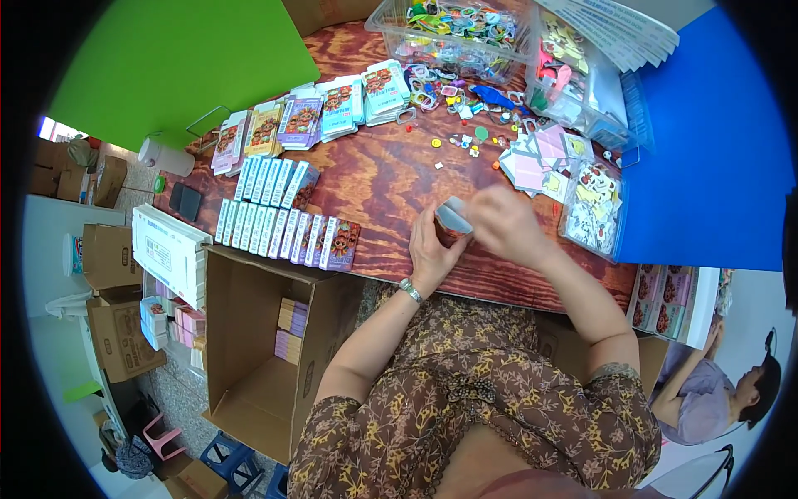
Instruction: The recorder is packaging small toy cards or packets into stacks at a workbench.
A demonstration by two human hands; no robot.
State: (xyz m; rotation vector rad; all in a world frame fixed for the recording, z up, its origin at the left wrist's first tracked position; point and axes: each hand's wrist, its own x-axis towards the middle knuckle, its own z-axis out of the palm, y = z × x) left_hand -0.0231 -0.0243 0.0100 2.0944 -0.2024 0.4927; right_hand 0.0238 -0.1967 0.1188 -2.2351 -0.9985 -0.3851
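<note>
Near the table's front edge, my left hand (pixel 432 259) is wrapped round a small carton box (pixel 453 216). Its top is open toward me and the inside looks grey. My right hand (pixel 507 226) is at the box's opening, slightly blurred, with its fingers curled together; what they hold, if anything, is hidden. Beyond the hands lie scattered small trinkets (pixel 465 145) in yellow, green and white. To the right of them, pink and white cards (pixel 532 162) overlap in a loose pile, beside a clear tray of white and yellow pieces (pixel 594 208).
Filled boxes (pixel 287 237) stand in two rows at left, with stacks of flat cartons (pixel 341 108) behind. Clear bins (pixel 453 46) of trinkets sit at the back. A large cardboard box (pixel 249 333) stands below the table's left edge. Another person (pixel 706 391) is at right.
</note>
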